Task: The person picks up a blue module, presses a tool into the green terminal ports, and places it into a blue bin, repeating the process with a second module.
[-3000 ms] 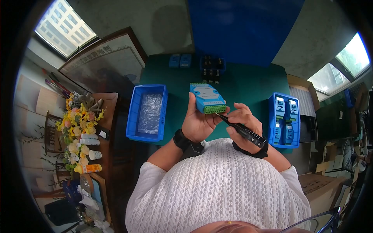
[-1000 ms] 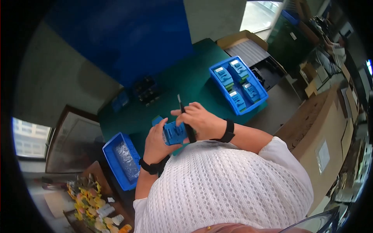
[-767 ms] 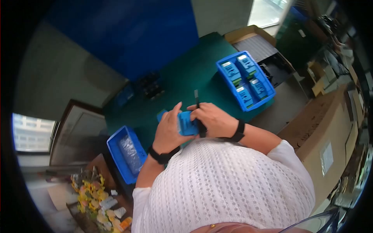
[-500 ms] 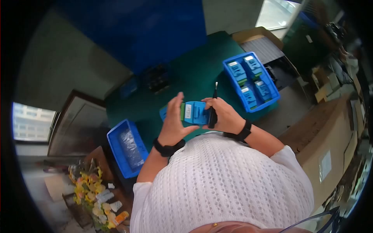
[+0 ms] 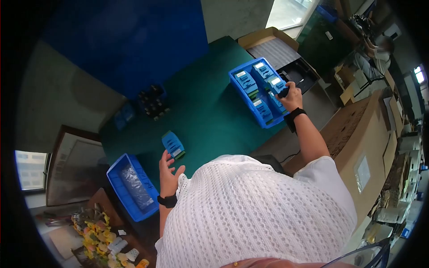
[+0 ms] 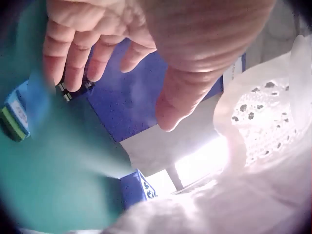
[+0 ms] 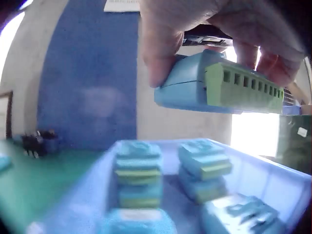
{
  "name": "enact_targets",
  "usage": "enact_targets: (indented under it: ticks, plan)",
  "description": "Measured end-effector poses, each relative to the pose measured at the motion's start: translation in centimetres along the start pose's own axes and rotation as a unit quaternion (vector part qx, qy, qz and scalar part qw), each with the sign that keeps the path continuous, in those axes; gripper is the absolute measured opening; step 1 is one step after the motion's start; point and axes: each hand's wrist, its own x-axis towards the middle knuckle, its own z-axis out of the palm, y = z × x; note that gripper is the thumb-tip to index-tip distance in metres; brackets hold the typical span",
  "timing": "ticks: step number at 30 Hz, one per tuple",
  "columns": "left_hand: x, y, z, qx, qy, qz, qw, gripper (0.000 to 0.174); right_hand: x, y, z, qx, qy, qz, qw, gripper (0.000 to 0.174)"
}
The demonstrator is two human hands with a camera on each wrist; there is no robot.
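Note:
My right hand [image 5: 292, 96] grips a blue module [image 7: 187, 85] over the blue bin [image 7: 287, 175]. The module's green terminal block [image 7: 241, 87] faces the right wrist camera. A black tool [image 5: 283, 92] with a slim metal tip is tucked in that same hand. Below, several similar modules [image 7: 139, 163] stand in the bin, some stacked. My left hand [image 5: 167, 178] is off to the left, its fingers spread loosely and holding nothing. Just beyond its fingertips another blue module [image 5: 173, 143] lies on the green table [image 5: 210, 98].
A blue bin [image 5: 111, 176] with clear plastic bags [image 5: 136, 183] stands left of my left hand. Black parts [image 5: 153, 100] and more blue modules [image 5: 124, 116] are at the table's back left. An open carton [image 5: 268, 38] and a large cardboard box [image 5: 339, 134] are at the right.
Both hands were together at the module in front of my chest. The left has let go and drawn back; the right has carried the module rightward over the bin. The head view has shifted.

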Motion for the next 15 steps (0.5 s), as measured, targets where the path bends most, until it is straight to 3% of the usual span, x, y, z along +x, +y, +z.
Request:
enact_targets:
  ticks: [15]
  plan:
    - [0.6,-0.7,-0.2,0.024,0.026,0.026,0.999,0.074,-0.8,2.0,2.3,-0.147,-0.064,-0.018,0.987,0.055]
